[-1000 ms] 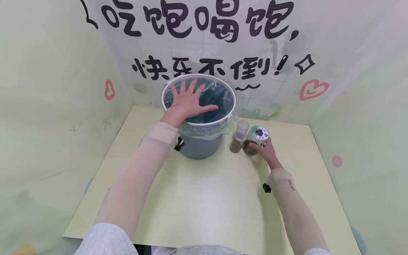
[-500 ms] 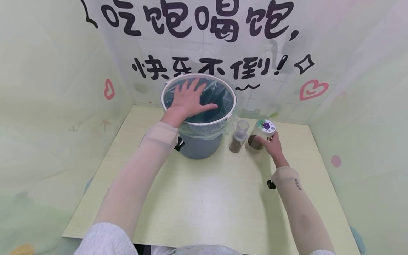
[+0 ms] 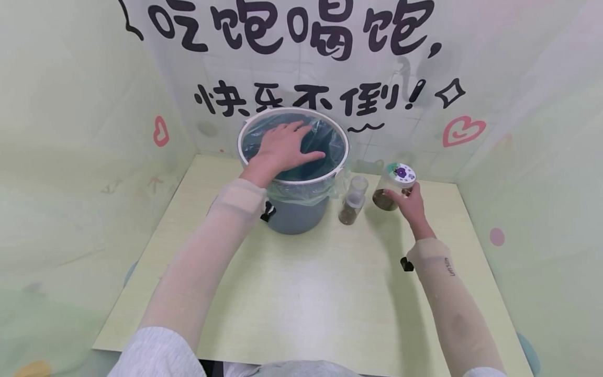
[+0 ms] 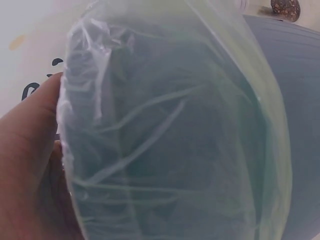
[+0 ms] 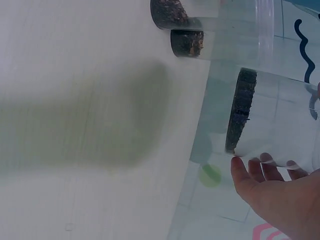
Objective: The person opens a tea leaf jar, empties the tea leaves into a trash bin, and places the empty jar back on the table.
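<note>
My left hand is over the mouth of a grey-blue bin, fingers spread loosely and bent a little. It holds nothing. In the left wrist view, the clear bin liner folds down over the bin, with the hand at the left edge. On the right, my right hand grips a lidded clear jar by its side, its lid white, green and purple. Dark dried bits lie in the jar's bottom, as the right wrist view shows; the jar appears raised off the table.
Two smaller clear containers with dark bits in their bottoms stand between bin and jar, one behind the other. All this is on a pale wooden table. A printed sheet with black lettering covers the wall close behind.
My right hand has moved the jar right and away from me, off from the small containers. My left hand's fingers have gone from widely spread to more bent, still above the bin.
</note>
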A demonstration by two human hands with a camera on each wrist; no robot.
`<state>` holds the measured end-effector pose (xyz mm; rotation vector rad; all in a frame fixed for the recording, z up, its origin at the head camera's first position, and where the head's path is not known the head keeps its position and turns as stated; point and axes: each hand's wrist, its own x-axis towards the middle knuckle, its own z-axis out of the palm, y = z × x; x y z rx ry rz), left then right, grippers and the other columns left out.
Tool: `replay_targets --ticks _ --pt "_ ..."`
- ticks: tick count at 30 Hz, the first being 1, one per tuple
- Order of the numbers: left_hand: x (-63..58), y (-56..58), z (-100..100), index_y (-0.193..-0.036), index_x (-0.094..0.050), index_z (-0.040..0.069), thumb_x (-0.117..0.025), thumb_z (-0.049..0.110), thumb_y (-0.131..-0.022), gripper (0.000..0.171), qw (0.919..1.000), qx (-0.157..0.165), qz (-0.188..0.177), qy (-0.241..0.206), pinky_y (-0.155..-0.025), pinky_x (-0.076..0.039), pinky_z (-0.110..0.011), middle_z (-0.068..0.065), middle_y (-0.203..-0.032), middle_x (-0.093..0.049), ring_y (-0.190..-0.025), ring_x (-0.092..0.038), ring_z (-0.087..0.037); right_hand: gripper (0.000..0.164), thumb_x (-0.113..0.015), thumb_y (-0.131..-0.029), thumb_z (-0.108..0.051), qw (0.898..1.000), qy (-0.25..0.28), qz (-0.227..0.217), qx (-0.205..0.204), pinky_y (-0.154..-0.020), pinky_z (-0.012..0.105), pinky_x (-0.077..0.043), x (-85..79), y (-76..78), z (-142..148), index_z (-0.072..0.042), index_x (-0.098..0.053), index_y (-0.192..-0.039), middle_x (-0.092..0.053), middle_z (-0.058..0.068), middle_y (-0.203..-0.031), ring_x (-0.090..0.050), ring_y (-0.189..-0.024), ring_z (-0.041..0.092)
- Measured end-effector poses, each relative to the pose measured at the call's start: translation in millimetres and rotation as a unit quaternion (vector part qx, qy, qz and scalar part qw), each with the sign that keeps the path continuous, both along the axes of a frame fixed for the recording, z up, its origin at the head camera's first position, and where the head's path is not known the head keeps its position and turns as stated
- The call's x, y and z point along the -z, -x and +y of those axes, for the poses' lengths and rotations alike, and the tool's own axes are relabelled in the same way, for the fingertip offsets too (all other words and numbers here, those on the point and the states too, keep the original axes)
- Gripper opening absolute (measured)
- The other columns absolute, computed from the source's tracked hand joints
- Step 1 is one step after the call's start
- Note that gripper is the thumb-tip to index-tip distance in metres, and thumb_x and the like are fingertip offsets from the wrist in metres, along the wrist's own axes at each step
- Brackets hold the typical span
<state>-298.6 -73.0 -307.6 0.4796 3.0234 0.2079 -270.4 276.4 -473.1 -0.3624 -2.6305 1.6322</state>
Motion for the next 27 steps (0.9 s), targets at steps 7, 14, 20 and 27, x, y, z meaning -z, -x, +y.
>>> replay_targets --ticks 7,14,20,27 --pt "-1.7 0.1 3.3 -0.159 -0.026 0.027 -0.047 0.075 -0.089 0.087 0.9998 0.013 0.011 0.005 -0.119 -0.033 -0.055 -0.004 -0.167 -0.023 -0.151 -0.027 -0.034 0.088 -0.073 -0.088 -0.035 0.999 0.009 0.032 0.007 -0.120 0.053 -0.033 -17.7 3.5 -4.8 -0.003 -0.022 -0.152 -0.036 0.023 -0.155 -0.036 -0.143 0.038" --pt "-6.1 -2.6 9.3 -0.158 -0.029 0.030 -0.048 0.073 -0.091 0.082 0.9995 0.022 0.021 0.000 -0.114 -0.040 -0.058 0.000 -0.167 -0.025 -0.151 -0.029 -0.032 0.086 -0.073 -0.088 -0.035 0.997 0.041 0.064 -0.003 -0.120 0.050 -0.034 -35.1 3.0 -15.0 -0.005 -0.024 -0.152 -0.038 0.022 -0.149 -0.038 -0.143 0.038" --pt "-11.4 -6.6 14.5 -0.158 -0.027 0.031 -0.048 0.070 -0.092 0.079 0.9989 0.037 0.028 -0.002 -0.111 -0.043 -0.057 0.001 -0.167 -0.024 -0.151 -0.028 -0.031 0.082 -0.073 -0.087 -0.033 0.994 0.069 0.087 0.000 -0.117 0.048 -0.040 -55.0 1.7 -26.5 -0.008 -0.028 -0.150 -0.040 0.019 -0.144 -0.044 -0.140 0.035" --pt "-14.6 -11.7 19.0 -0.158 -0.028 0.031 -0.049 0.068 -0.093 0.078 0.9978 0.054 0.035 -0.017 -0.111 -0.043 -0.056 0.000 -0.166 -0.025 -0.151 -0.029 -0.030 0.078 -0.073 -0.088 -0.033 0.991 0.065 0.116 -0.015 -0.115 0.048 -0.042 -78.9 -4.9 -41.1 -0.011 -0.031 -0.149 -0.043 0.011 -0.136 -0.046 -0.135 0.030"
